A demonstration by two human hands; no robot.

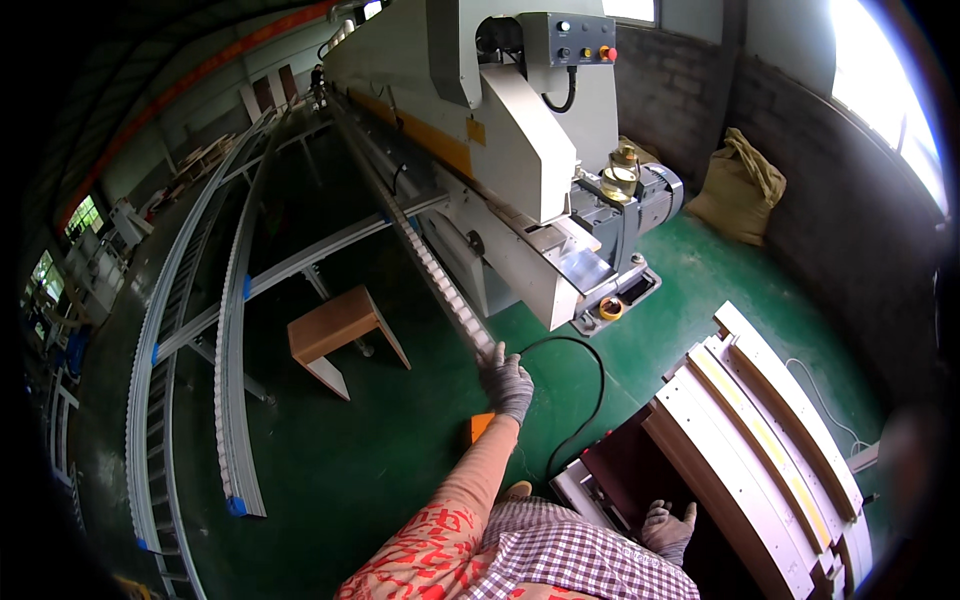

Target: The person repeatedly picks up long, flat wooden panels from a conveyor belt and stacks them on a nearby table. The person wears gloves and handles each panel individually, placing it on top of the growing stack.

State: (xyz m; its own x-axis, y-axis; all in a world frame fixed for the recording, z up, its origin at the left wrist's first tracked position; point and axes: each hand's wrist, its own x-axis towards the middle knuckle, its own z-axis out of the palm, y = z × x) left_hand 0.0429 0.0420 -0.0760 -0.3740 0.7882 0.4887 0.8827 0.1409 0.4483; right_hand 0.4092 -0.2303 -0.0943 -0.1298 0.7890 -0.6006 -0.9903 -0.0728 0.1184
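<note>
On a green floor [420,450] beside a grey brick wall [665,100], a long pale machine [385,60] is fitted with a control box [540,42] bearing a red button [608,54], and a yellow label [476,131] is affixed to its side, any print being too small to read. The roller rail [445,282] is located along the machine's left side, its near end being touched by the gloved left hand [508,385], whose degree of closure cannot be told. The gloved right hand [668,530] is held open, thumb spread, near the stacked panels [722,432].
</note>
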